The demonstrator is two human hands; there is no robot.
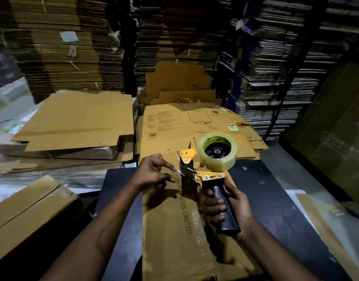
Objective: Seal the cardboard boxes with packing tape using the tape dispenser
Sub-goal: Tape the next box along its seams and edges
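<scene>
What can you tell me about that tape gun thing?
The tape dispenser has an orange metal-looking frame, a black handle and a big roll of clear tape on top. The right hand grips the handle, holding it upright over a flattened cardboard box. The left hand pinches the loose tape end by its front.

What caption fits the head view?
Right hand holds tape dispenser; left hand pinches tape end above flattened cardboard box.
</scene>
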